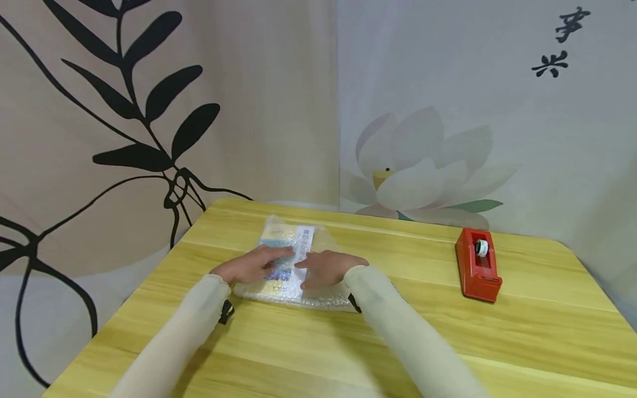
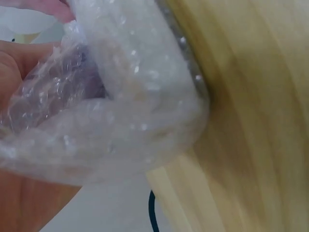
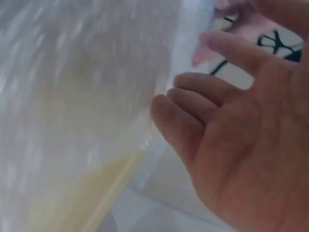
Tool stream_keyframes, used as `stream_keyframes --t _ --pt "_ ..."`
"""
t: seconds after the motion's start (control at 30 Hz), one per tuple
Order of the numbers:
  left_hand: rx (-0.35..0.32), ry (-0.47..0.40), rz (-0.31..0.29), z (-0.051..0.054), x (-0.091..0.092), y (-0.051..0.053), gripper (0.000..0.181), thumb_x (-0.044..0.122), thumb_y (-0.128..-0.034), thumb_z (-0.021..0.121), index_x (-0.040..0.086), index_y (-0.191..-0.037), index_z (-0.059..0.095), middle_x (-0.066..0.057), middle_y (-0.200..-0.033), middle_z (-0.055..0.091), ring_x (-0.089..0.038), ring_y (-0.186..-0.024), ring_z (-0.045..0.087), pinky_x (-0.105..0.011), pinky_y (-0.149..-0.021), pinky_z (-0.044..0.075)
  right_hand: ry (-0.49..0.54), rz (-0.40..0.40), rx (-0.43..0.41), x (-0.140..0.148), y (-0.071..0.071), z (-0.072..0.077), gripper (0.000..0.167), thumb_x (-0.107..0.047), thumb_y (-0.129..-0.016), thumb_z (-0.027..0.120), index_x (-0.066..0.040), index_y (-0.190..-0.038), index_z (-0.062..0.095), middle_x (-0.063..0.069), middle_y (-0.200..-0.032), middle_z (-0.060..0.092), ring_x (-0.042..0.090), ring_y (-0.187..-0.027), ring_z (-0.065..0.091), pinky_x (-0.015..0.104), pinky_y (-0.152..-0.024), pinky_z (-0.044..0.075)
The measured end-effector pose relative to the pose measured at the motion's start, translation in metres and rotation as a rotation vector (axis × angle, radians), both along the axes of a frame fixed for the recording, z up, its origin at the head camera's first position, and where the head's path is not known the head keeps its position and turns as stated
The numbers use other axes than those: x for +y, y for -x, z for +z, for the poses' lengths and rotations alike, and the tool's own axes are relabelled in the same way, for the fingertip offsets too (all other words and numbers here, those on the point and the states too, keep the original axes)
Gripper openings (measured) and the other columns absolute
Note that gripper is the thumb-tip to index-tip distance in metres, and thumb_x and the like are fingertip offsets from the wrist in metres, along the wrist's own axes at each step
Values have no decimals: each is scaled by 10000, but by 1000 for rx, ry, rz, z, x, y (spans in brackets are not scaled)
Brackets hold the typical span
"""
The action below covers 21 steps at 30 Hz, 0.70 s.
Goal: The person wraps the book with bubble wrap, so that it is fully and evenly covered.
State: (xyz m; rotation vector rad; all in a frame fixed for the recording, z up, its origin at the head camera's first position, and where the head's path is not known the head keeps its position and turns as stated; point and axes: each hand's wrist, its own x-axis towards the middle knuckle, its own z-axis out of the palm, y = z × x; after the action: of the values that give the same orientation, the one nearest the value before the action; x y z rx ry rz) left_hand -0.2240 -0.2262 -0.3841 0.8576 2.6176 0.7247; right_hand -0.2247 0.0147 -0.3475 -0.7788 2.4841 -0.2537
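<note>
A flat item with a printed, coloured cover and a white strip of characters lies inside clear bubble wrap on the table. My left hand rests on the left part of the package, index finger stretched toward the strip. From the right, my right hand reaches over the wrap, its fingers pointing left and touching the top. In the left wrist view, folded bubble wrap partly covers the left hand. The right wrist view has the right hand's fingers slightly bent beside the wrap.
A red tape dispenser with a small roll of tape stands on the right side of the wooden table. Behind the table hangs a printed curtain with leaves and a lotus. Dark bands sit at both wrists.
</note>
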Motion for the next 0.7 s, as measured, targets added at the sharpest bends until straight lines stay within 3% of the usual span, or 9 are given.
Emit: stream_keyframes --t 0.07,0.2,0.3,0.53,0.7 --pt "5 -7 13 -1 1 -1 518 -73 -995 447 41 -1500 440 -187 -1631 316 -351 -1222 485 -508 -1042 404 11 4 -5 10 0 6 586 -515 -977 572 -399 -1525 401 -33 -1691 224 281 -1540 289 610 -1180 328" --pt "-8 -19 50 -2 4 -4 514 -62 -1005 421 54 -1505 439 -159 -1642 305 -409 -1406 371 -611 -1171 306 62 -23 -14 31 -1 11 570 -472 -985 587 -342 -1518 436 -17 -1666 300 280 -1535 303 568 -1198 326" --pt "-7 -15 69 -2 5 -5 509 -43 -1017 411 70 -1513 434 -138 -1650 299 -435 -1470 287 -654 -1195 241 104 -25 -1 47 -1 9 569 -426 -989 602 -277 -1517 452 5 -1637 363 285 -1518 340 539 -1201 340" --pt "45 -28 43 -5 3 -6 514 -79 -997 408 30 -1498 442 -175 -1635 315 -440 -1465 305 -610 -1144 311 207 -56 58 83 -2 2 549 -364 -983 634 -172 -1481 504 38 -1559 482 303 -1464 422 523 -1176 379" --pt "64 -35 35 -7 3 -4 511 -80 -991 425 28 -1490 456 -185 -1627 328 -413 -1397 366 -537 -1046 346 294 -34 102 110 -7 -3 513 -281 -989 635 -51 -1436 527 128 -1483 554 363 -1309 583 515 -1069 492"
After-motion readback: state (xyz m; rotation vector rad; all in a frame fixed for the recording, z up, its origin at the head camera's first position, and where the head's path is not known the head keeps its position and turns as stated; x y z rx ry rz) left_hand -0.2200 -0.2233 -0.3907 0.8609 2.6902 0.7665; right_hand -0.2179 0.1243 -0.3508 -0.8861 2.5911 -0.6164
